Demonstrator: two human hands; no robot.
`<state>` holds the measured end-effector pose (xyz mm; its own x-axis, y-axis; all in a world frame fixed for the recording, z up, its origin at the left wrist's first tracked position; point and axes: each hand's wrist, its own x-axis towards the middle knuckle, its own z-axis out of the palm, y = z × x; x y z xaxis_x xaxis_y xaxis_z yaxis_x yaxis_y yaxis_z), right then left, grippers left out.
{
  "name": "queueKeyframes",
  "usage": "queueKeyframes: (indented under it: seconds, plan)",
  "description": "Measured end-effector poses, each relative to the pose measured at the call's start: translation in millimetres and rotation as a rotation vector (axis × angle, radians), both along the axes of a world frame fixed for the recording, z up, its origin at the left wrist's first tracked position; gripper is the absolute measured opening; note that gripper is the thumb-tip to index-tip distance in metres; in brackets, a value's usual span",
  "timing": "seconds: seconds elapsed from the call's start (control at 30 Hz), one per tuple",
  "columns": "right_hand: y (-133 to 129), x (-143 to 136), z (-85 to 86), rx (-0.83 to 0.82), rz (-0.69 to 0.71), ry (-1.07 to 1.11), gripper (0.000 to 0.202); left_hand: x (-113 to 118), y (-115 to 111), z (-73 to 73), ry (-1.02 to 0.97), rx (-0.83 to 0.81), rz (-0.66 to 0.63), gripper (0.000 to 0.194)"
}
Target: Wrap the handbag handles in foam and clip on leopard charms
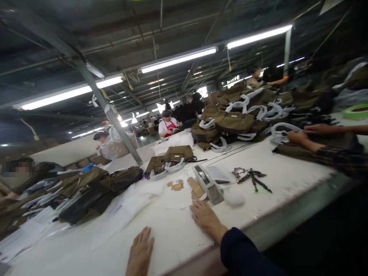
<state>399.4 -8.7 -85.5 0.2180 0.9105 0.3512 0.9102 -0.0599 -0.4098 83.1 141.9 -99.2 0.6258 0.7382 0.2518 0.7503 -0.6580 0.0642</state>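
Observation:
My left hand [140, 251] rests on the white tabletop [169, 230] near its front edge, fingers stretched out, with nothing in it. Farther right, my right hand [207, 221] lies palm down on the table, its fingers extended and holding nothing. Just beyond its fingertips are brown card tags [196, 188] and a grey tape dispenser [207, 184]. A smaller group of brown tags [176, 184] sits to the left of the dispenser. Right of it lie a paper [220, 173], a crumpled white bit [234, 198] and dark straps with metal clips [253, 178].
Olive bags with white-wrapped handles are piled at the back [234, 120] and left [86, 195]; two bags [171, 159] lie mid-table. At right, a co-worker's hands [301, 138] touch a bag near green tape [356, 112]. A metal post [112, 115] stands behind. Other people are around.

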Motion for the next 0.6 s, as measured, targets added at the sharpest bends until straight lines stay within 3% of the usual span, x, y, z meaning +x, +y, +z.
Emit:
queueKeyframes:
  seconds: [0.2, 0.43, 0.6]
  plan:
    - [2.3, -0.3, -10.2, 0.035, 0.038, -0.091, 0.036, 4.8, -11.9, 10.4, 0.01, 0.036, 0.004, 0.05]
    - [0.5, -7.9, 15.0, -0.108, 0.046, -0.106, 0.038, 3.9, -22.5, 25.0, -0.02, 0.014, -0.031, 0.043]
    - [-23.4, -15.8, 33.1, -0.185, 0.112, -0.075, 0.036, 2.9, -25.3, 28.9, -0.034, -0.037, 0.009, 0.045]
